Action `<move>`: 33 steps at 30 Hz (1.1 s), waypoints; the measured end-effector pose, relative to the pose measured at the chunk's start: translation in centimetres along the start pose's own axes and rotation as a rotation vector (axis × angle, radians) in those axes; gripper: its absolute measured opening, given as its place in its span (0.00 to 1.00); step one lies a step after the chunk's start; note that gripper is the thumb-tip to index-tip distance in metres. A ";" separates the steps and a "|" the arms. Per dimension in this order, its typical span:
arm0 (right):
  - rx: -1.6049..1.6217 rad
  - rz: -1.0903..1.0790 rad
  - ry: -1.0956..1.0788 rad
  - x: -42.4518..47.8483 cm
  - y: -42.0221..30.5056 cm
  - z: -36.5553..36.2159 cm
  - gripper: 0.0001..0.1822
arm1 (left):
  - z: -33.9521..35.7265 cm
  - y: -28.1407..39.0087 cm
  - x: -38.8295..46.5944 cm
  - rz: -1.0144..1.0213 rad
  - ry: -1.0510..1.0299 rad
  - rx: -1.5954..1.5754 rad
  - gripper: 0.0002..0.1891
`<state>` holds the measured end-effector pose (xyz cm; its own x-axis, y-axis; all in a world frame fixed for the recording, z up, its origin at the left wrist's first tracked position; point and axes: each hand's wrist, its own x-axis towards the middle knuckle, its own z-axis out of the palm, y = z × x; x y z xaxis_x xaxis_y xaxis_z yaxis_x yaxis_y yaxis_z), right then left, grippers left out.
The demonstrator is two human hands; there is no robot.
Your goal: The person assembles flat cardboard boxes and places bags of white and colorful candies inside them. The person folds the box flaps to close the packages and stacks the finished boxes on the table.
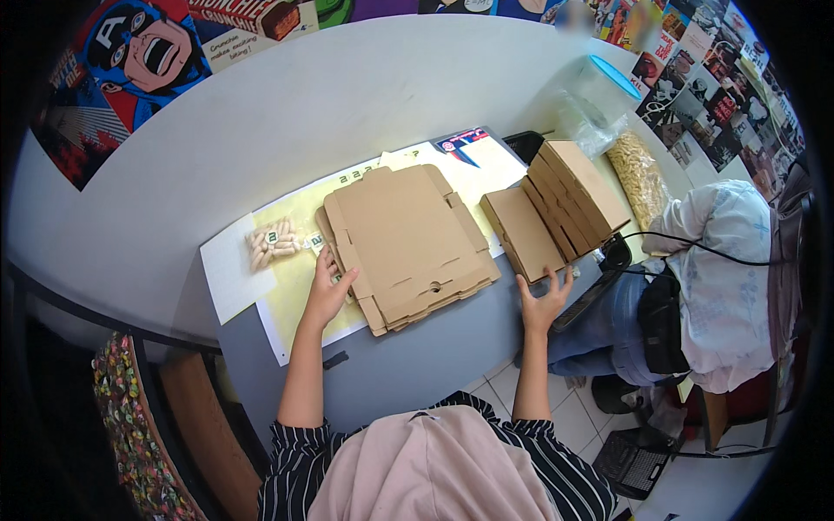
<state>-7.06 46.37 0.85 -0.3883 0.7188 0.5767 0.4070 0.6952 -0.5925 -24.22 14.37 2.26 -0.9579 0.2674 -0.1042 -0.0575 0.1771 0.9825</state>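
A stack of flat, unfolded cardboard box blanks (410, 241) lies at the middle of the grey table. My left hand (332, 283) rests at the stack's left edge, thumb on top; its fingertips are partly hidden. Left of it is a clear plastic bag of pale, finger-shaped pieces (272, 244) with a sticker. My right hand (546, 296) touches the near end of a folded cardboard box (524, 231) with spread fingertips; whether it grips the box cannot be told. Several more folded boxes (576, 195) stand on edge against that box's right side.
Papers (238, 273) lie beneath the bag and the stack on the table (417, 365). A large bag of curved, pale yellow pieces (635, 176) and a clear container with a blue lid (603, 88) are at the back right. A co-worker (723, 286) is close on the right, with black cables nearby.
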 end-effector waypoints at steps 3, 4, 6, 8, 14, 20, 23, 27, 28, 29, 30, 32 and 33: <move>0.009 -0.087 -0.014 -0.9 -2.1 -0.2 0.26 | -0.6 0.2 -2.4 0.092 0.007 0.211 0.38; 0.078 -0.107 -0.096 -1.1 -2.9 -0.1 0.25 | -0.5 0.9 -3.3 0.109 0.019 0.324 0.36; 0.137 -0.205 -0.200 -1.4 -5.6 0.3 0.19 | -0.2 1.0 -4.2 0.104 0.033 0.433 0.35; 0.105 -0.235 -0.246 -0.9 -6.5 1.8 0.18 | 0.3 1.4 -4.6 0.092 0.024 0.508 0.33; -0.208 -0.286 -0.474 2.4 -7.0 7.2 0.19 | 0.4 0.8 -4.0 0.084 0.009 0.474 0.28; -0.137 -0.255 -0.452 2.8 -7.4 7.6 0.19 | 0.2 0.5 -4.1 0.076 0.006 0.421 0.27; -0.039 -0.135 -0.567 3.5 -8.2 7.3 0.18 | 0.6 1.2 -3.8 0.042 0.049 0.422 0.27; 0.002 -0.147 -0.624 4.0 -8.1 7.5 0.15 | 0.7 1.1 -2.3 0.058 0.108 0.504 0.26; 0.024 -0.178 -0.563 4.0 -8.0 7.6 0.14 | 0.7 1.2 -2.1 0.048 0.089 0.446 0.25; 0.047 -0.209 -0.501 4.0 -7.9 7.5 0.13 | 0.8 1.3 -1.9 0.040 0.072 0.388 0.25; 0.074 -0.242 -0.444 3.8 -8.4 7.3 0.12 | 0.8 1.6 -1.9 0.028 0.059 0.331 0.24; 0.138 -0.274 -0.333 3.6 -9.2 6.3 0.11 | 1.1 2.2 -2.3 0.102 0.080 0.322 0.23; 0.168 -0.287 -0.277 3.4 -9.8 5.5 0.10 | 1.4 2.6 -2.5 0.138 0.088 0.317 0.23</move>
<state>-16.92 42.07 5.54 -0.6829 0.4543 0.5721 0.1190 0.8419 -0.5264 -21.55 15.46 4.88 -0.9718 0.2296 0.0534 0.1513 0.4339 0.8882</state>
